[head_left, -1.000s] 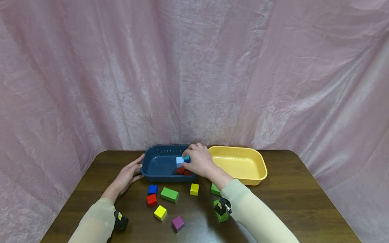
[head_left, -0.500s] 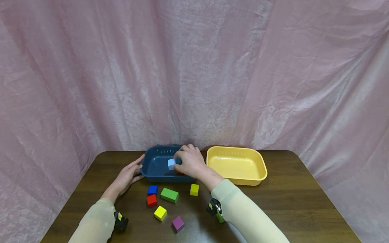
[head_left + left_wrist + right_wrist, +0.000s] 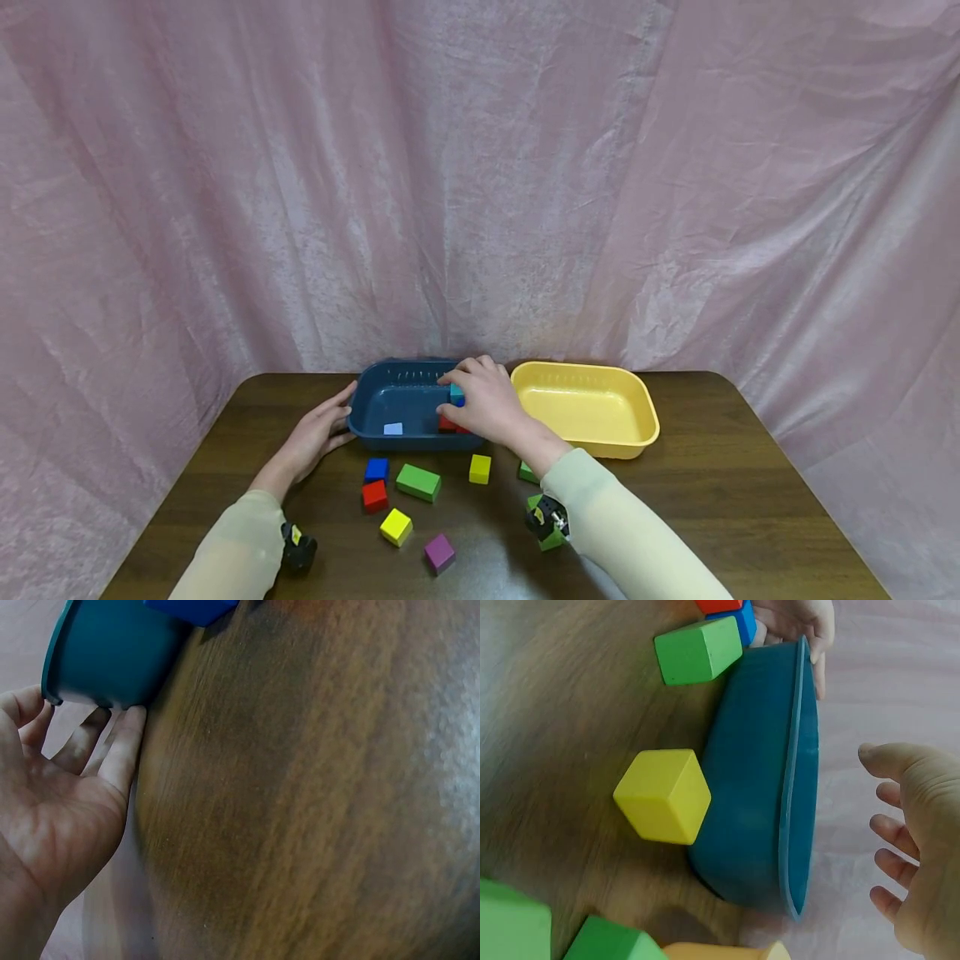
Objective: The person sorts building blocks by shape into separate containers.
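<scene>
My left hand (image 3: 311,442) rests its fairly straight fingers against the left end of a dark blue plastic basket (image 3: 420,442); in the left wrist view its fingertips touch the wall. Over the basket's right part hovers my right hand (image 3: 487,402), thumb and fingers spread with nothing between them, as the right wrist view (image 3: 930,847) also shows. Inside the basket, a pale blue block (image 3: 393,429) lies at the front left. Red blocks (image 3: 447,424) and a teal block (image 3: 456,392) with some blue below it sit on the right, partly hidden by my right hand.
A yellow basket (image 3: 585,404) stands to the right. In front lie a blue block (image 3: 377,469), a red block (image 3: 375,497), a long green block (image 3: 418,482), yellow blocks (image 3: 480,469) and a purple block (image 3: 439,553). More green blocks (image 3: 552,540) are partly under my right forearm.
My right hand carried the pale blue block leftward, let it go in the basket's front left, then moved back right with its fingers apart. My left hand stayed in place.
</scene>
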Action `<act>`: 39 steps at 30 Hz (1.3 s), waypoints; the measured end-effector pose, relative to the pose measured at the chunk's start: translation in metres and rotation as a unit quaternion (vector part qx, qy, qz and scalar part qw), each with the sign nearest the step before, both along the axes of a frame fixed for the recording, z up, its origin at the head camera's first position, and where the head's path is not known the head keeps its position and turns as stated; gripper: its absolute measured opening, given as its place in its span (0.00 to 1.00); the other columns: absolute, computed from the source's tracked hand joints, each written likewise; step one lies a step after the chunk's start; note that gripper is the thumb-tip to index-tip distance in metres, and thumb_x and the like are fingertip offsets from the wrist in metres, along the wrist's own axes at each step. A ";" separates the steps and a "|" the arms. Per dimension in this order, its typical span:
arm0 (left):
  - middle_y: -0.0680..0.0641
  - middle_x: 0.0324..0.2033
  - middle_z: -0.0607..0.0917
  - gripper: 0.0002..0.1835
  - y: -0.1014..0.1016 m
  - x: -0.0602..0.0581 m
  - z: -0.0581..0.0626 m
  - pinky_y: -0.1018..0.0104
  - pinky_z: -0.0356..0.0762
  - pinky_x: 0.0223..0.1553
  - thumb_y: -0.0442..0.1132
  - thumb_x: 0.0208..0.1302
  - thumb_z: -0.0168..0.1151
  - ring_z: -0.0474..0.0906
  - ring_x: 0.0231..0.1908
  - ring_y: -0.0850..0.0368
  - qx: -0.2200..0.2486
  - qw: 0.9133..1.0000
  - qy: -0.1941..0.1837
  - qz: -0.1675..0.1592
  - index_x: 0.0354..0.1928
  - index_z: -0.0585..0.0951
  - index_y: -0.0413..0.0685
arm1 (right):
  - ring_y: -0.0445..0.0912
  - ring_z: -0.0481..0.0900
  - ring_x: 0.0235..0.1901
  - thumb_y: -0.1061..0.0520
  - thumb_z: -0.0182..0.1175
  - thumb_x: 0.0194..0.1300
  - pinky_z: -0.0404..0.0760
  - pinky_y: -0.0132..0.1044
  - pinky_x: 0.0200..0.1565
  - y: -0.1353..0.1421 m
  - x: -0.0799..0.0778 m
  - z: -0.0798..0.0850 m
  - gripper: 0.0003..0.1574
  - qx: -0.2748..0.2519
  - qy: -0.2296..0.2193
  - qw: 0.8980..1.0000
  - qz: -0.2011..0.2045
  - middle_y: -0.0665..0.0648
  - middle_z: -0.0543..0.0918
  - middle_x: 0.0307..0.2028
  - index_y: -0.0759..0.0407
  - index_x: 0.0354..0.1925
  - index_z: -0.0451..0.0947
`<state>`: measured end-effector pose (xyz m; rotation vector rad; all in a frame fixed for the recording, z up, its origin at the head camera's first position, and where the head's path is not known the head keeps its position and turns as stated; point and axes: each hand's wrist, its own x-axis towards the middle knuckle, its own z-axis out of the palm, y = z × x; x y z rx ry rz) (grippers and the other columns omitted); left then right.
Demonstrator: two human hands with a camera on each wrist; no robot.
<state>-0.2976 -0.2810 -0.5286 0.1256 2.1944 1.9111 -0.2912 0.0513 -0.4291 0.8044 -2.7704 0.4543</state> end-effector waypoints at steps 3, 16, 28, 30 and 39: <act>0.44 0.80 0.53 0.31 0.000 0.000 0.001 0.43 0.66 0.67 0.51 0.82 0.45 0.62 0.72 0.38 -0.001 1.000 0.001 0.000 0.82 0.54 0.65 | 0.50 0.70 0.55 0.39 0.71 0.64 0.72 0.46 0.55 0.008 0.003 0.002 0.25 -0.008 0.003 1.000 0.004 0.51 0.80 0.53 0.45 0.56 0.86; 0.44 0.80 0.52 0.31 0.001 0.000 0.000 0.44 0.67 0.67 0.51 0.82 0.45 0.62 0.72 0.38 -0.003 1.000 -0.001 0.004 0.82 0.54 0.65 | 0.49 0.71 0.53 0.41 0.72 0.63 0.72 0.46 0.55 0.028 0.014 0.007 0.24 -0.024 0.034 0.999 0.025 0.50 0.81 0.51 0.45 0.55 0.86; 0.44 0.80 0.52 0.31 0.001 0.000 0.000 0.45 0.67 0.67 0.51 0.82 0.45 0.62 0.72 0.38 -0.004 1.000 -0.002 0.003 0.82 0.54 0.66 | 0.47 0.71 0.54 0.40 0.72 0.62 0.73 0.45 0.54 0.034 0.034 0.008 0.24 -0.030 0.037 0.996 0.070 0.49 0.82 0.52 0.44 0.55 0.87; 0.44 0.80 0.52 0.31 0.001 0.000 -0.001 0.45 0.67 0.67 0.52 0.82 0.45 0.62 0.72 0.38 -0.004 1.000 -0.002 0.002 0.82 0.54 0.66 | 0.47 0.71 0.55 0.40 0.72 0.62 0.73 0.44 0.54 0.034 0.038 0.007 0.24 -0.024 0.043 0.996 0.079 0.48 0.82 0.52 0.44 0.54 0.87; 0.45 0.80 0.52 0.31 0.001 0.000 0.000 0.44 0.67 0.67 0.50 0.82 0.45 0.63 0.72 0.39 0.000 1.000 -0.004 0.006 0.82 0.54 0.65 | 0.46 0.72 0.54 0.39 0.73 0.61 0.74 0.43 0.53 0.035 0.053 0.005 0.24 -0.007 0.049 0.993 0.108 0.48 0.83 0.49 0.44 0.53 0.87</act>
